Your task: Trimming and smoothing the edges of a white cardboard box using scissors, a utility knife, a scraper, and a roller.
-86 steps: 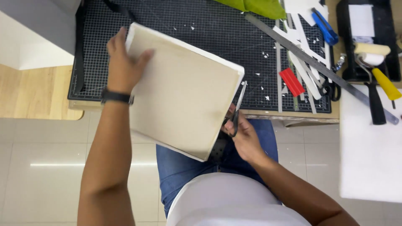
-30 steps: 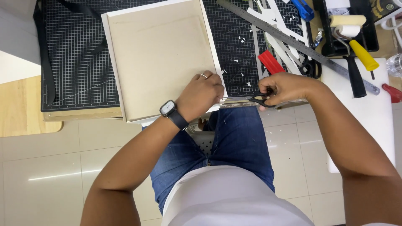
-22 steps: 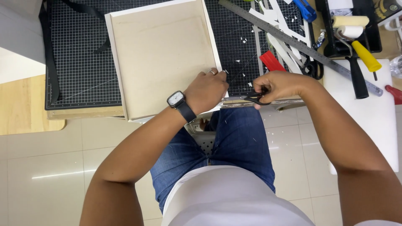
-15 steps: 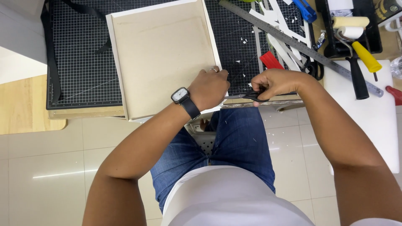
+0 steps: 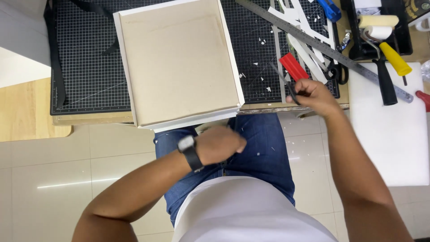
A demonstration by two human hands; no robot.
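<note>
A shallow white-edged tray with a tan board bottom [image 5: 179, 62] is seen in the upper centre of the frame, lying on a black gridded cutting mat [image 5: 85, 58], its lower edge overhanging the table edge slightly. The right hand [image 5: 313, 94] is located right of centre, just past the tray's lower right corner and apart from it, closed around a thin dark tool [image 5: 282, 83]; only a slim blade-like part sticks up and to the left from the fist, so its kind cannot be told. The left hand [image 5: 219, 144] is placed below the tray, centre of frame, over the blue-jeaned lap, loosely curled and blurred; whether anything is held in it cannot be told. A dark wristwatch [image 5: 189, 150] is worn on that wrist.

A red flat piece [image 5: 293, 66] is lying just above the right hand on the mat. A long metal ruler [image 5: 322, 47] is laid diagonally across the upper right, with white paper strips [image 5: 304, 49] scattered beside it and small white scraps dotted over the mat. Further right, a paint roller with a yellow handle [image 5: 389, 49] is resting partly in a black tray [image 5: 403, 27]. A white board [image 5: 389, 134] is seen at the right edge.
</note>
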